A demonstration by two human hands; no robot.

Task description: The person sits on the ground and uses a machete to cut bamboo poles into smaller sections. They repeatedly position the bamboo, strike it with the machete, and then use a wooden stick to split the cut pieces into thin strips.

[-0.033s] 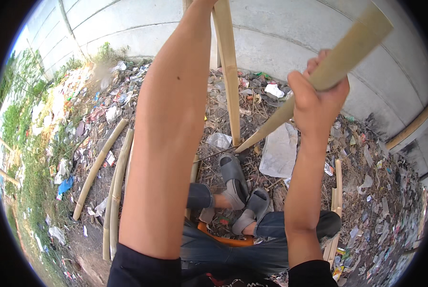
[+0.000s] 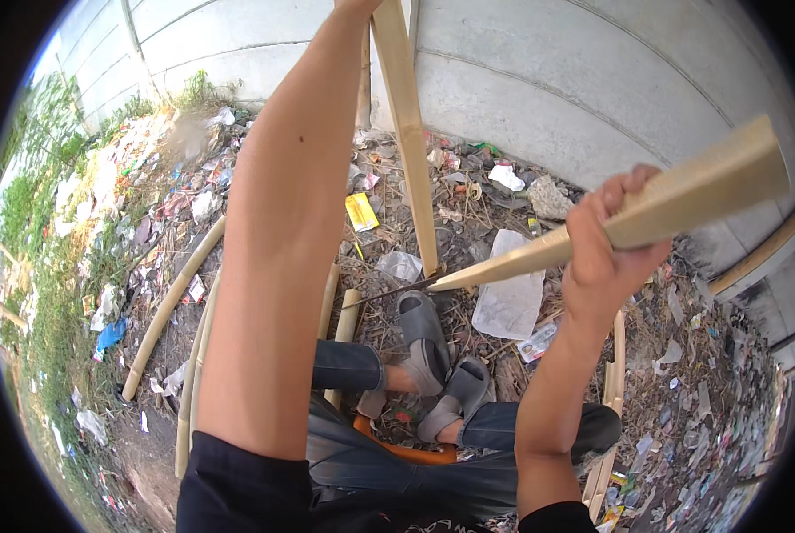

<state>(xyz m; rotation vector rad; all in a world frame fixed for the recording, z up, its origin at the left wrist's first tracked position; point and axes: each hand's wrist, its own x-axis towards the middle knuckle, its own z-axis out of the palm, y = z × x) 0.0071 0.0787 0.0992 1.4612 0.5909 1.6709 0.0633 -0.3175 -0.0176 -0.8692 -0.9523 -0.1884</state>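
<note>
My right hand [image 2: 600,253] is wrapped around a long pale split-bamboo length [image 2: 708,191]. It slants from the upper right down to a narrow end near my feet. My left arm reaches up to the top edge, where only a bit of my left hand [image 2: 357,5] shows; its fingers are out of view. Beside that hand a second split-bamboo length [image 2: 406,133] stands almost upright. The lower ends of both lengths come close together by a thin dark blade-like strip [image 2: 393,291] low over the ground. Whether they are joined there, I cannot tell.
Bamboo poles [image 2: 171,311] lie at the left, and split pieces [image 2: 606,426] at the right. My sandalled feet [image 2: 424,342] are beside the bamboo ends. A flattened translucent sheet [image 2: 508,289] and scattered litter cover the ground. A grey panel wall [image 2: 522,98] stands ahead.
My right hand has swung its bamboo length lower and outward to the right, widening the angle between the two lengths. The view has also shifted slightly.
</note>
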